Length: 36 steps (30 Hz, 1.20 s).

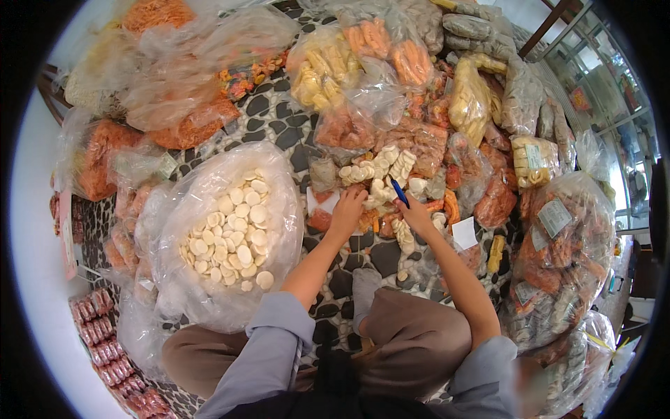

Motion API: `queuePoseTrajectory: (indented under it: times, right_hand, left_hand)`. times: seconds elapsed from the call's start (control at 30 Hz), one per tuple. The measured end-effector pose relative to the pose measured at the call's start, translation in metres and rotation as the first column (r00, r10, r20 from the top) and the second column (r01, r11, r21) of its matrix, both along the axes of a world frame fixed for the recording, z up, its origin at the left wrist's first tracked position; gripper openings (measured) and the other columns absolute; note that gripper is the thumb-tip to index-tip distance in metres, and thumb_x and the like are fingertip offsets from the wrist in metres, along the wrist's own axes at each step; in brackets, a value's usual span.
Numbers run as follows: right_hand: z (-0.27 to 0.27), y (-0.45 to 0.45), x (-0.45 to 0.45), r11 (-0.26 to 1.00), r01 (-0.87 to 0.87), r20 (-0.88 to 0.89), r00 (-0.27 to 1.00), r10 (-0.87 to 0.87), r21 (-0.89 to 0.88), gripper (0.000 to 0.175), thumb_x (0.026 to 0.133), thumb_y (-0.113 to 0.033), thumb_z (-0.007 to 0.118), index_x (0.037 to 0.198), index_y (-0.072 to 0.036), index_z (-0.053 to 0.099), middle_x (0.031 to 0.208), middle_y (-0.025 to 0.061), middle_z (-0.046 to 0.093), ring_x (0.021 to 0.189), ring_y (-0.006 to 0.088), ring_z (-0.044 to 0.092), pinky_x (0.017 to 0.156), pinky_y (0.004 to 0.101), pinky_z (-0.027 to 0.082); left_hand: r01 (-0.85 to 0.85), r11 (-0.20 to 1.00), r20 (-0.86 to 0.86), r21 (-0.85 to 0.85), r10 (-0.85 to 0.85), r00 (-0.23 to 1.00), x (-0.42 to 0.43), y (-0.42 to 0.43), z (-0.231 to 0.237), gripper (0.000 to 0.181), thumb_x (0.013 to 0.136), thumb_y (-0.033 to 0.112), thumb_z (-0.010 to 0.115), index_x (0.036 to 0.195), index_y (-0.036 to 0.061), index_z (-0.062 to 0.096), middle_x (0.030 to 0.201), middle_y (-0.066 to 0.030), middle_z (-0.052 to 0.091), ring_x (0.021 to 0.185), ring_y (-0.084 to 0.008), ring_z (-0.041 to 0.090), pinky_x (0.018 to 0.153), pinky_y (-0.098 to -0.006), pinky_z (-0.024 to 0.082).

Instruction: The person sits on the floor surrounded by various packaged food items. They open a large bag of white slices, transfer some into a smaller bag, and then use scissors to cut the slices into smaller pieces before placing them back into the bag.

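Observation:
My right hand (417, 213) holds a slim blue pen-shaped tool (400, 193) with a dark tip pointing up and away from me. Whether it is a pen or a cutter is not clear. Small packs of round cream-coloured crackers (384, 166) lie in a heap under its tip. At the near left of this heap is my left hand (348, 208), back upward, its fingertips close to the packs; whether they grip one is hidden. To the left stands a large open clear plastic bag (285, 194) of loose round pale crackers (242, 230).
Bags of orange snacks (413, 60) and yellow snacks (324, 70) crowd the far side. A large filled bag (565, 251) stands at right. Near my right forearm lie a white paper (464, 233) and a yellow pack (496, 254). The floor (384, 257) is pebble-patterned.

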State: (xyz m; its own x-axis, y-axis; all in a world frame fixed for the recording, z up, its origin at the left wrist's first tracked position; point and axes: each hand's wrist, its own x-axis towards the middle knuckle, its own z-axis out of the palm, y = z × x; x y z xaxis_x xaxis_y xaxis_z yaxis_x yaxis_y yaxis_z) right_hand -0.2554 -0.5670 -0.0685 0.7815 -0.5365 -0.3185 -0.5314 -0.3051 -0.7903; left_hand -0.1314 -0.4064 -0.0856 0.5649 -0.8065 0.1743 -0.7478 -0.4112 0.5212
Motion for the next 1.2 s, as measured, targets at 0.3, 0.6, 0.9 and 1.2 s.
queuePoseTrajectory:
  times: [0.3, 0.6, 0.9, 1.2]
  right_hand:
    - [0.127, 0.054, 0.039, 0.974, -0.062, 0.263, 0.957, 0.120, -0.217, 0.031, 0.077, -0.020, 0.065, 0.099, -0.002, 0.054, 0.089, 0.0176, 0.051, 0.083, 0.0342, 0.051, 0.072, 0.0394, 0.041]
    - [0.260, 0.206, 0.076, 0.910, -0.409, 0.565, 0.735, 0.375, -0.072, 0.017, 0.087, -0.011, 0.051, 0.098, 0.002, 0.050, 0.085, 0.0129, 0.048, 0.059, 0.0177, 0.053, 0.056, 0.0306, 0.043]
    - [0.261, 0.266, 0.087, 0.888, -0.460, 0.461, 0.783, 0.418, -0.025, 0.019, 0.090, -0.018, 0.048, 0.090, 0.001, 0.053, 0.081, 0.0162, 0.052, 0.058, 0.0263, 0.056, 0.056, 0.0332, 0.043]
    - [0.283, 0.278, 0.080, 0.683, -0.442, 0.120, 0.784, 0.610, -0.582, 0.028, 0.091, -0.028, 0.045, 0.087, -0.001, 0.049, 0.065, 0.0211, 0.058, 0.063, 0.0412, 0.057, 0.055, 0.0479, 0.043]
  left_hand:
    - [-0.276, 0.831, -0.497, -0.484, -0.002, 0.868, 0.020, 0.022, 0.147, 0.014, 0.090, 0.013, 0.046, 0.093, -0.0002, 0.043, 0.082, -0.0142, 0.053, 0.079, -0.0283, 0.055, 0.072, -0.0350, 0.042]
    - [-0.410, 0.683, -0.425, -0.604, 0.159, 0.891, 0.044, 0.175, 0.263, 0.013, 0.089, 0.014, 0.043, 0.090, 0.0011, 0.041, 0.080, -0.0105, 0.049, 0.070, -0.0189, 0.047, 0.068, -0.0306, 0.039]
    - [-0.355, 0.723, -0.285, -0.593, 0.224, 0.932, 0.044, 0.250, 0.256, 0.019, 0.089, 0.019, 0.052, 0.086, 0.0016, 0.045, 0.086, -0.0092, 0.048, 0.079, -0.0186, 0.046, 0.075, -0.0288, 0.038]
    - [-0.304, 0.746, 0.064, -0.592, 0.420, 0.905, 0.051, 0.277, 0.274, 0.012, 0.087, 0.008, 0.051, 0.083, -0.0012, 0.043, 0.078, -0.0155, 0.046, 0.073, -0.0355, 0.048, 0.064, -0.0386, 0.039]
